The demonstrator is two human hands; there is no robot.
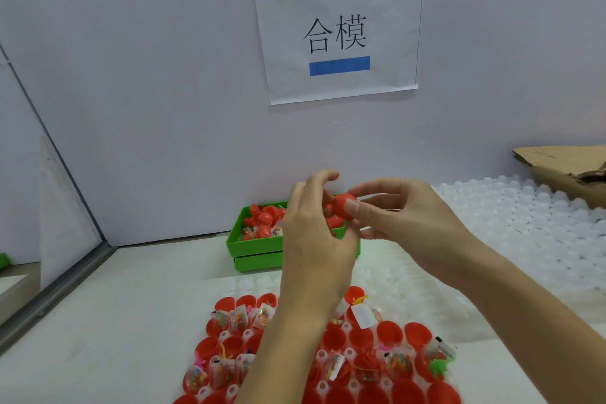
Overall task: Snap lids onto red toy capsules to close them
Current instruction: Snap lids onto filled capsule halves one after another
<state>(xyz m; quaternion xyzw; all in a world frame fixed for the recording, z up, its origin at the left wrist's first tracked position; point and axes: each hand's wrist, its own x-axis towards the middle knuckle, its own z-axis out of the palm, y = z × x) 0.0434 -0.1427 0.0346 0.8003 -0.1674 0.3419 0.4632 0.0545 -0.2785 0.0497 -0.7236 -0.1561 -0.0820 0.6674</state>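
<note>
A red toy capsule (pixel 342 205) is held up in front of me between both hands, above the table. My left hand (pixel 313 223) curls round its left side, and my right hand (pixel 400 216) pinches its right side with thumb and fingers. Below my arms lies a clear tray (pixel 323 354) holding several open red capsule halves (pixel 390 330), many with small bagged toys (pixel 236 320) in them. Behind my hands stands a green bin (pixel 252 248) with more red capsule pieces (pixel 262 220) and toys.
A large sheet of clear empty blister trays (pixel 524 223) covers the table's right side. Torn cardboard (pixel 567 167) lies at the far right. A white wall with a paper sign (pixel 337 33) stands close behind, and a metal frame edge (pixel 55 292) runs along the left.
</note>
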